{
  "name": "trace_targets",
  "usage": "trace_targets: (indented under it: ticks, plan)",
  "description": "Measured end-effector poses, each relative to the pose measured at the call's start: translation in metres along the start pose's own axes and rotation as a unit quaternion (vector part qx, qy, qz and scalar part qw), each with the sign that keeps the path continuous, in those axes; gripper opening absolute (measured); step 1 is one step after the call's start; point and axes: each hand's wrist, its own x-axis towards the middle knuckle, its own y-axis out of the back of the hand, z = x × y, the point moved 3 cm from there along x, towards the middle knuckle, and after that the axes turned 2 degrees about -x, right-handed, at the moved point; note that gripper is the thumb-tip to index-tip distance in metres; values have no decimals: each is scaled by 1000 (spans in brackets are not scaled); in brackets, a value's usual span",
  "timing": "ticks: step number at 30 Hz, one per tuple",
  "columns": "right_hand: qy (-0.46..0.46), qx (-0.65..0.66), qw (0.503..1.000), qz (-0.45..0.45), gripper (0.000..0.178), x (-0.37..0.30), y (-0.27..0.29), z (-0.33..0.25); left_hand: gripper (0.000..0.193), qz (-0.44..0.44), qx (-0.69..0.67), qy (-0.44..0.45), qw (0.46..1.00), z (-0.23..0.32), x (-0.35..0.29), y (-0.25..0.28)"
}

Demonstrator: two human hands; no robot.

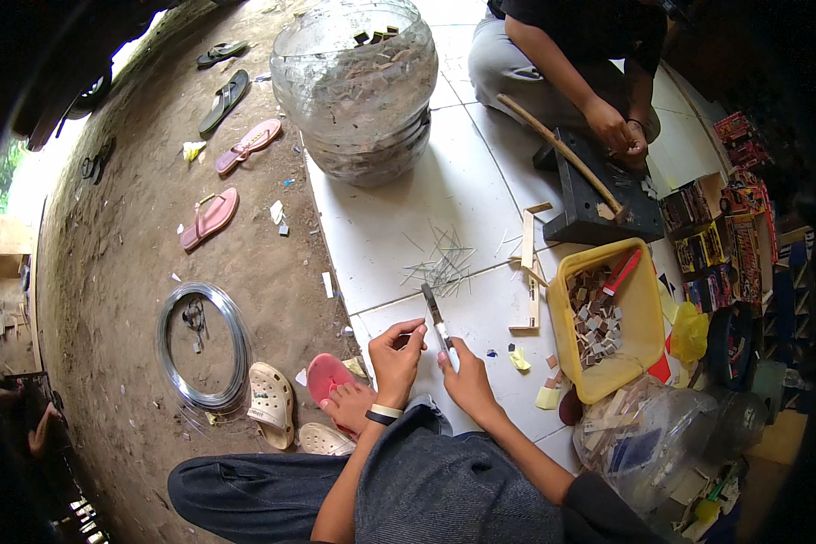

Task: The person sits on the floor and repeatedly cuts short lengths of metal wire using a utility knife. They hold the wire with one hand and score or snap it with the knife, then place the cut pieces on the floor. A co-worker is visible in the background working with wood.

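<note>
Gripping pliers (438, 317) in right hand (470, 381), with left hand (397, 364) bunched, contents unclear, nearside of a wire pile (444, 261) seemingly already cut, with a coil (164, 349) apparently uncut leftward.

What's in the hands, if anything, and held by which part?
Right hand: a plier-like tool, by its white handles. Left hand: beside the tool; can't tell whether it holds anything.

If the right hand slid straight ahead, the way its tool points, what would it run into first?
Most likely the loose wires on the tiles, just beyond the tip of the tool in the right hand. Its height is hard to judge, so it might pass above them.
</note>
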Motion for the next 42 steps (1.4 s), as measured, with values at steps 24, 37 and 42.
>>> trace_targets:
  ticks: [24,37,42]
  plan:
    - [-36,-37,998,-20,27,-9,2,-7,18,-7,-31,6,999,-1,4,4]
    - [-15,-39,999,-23,24,-2,-8,13,17,-2,-1,-5,1000,-6,6,4]
    - [-44,-50,998,-12,27,-2,-7,10,17,11,-5,6,1000,-4,6,5]
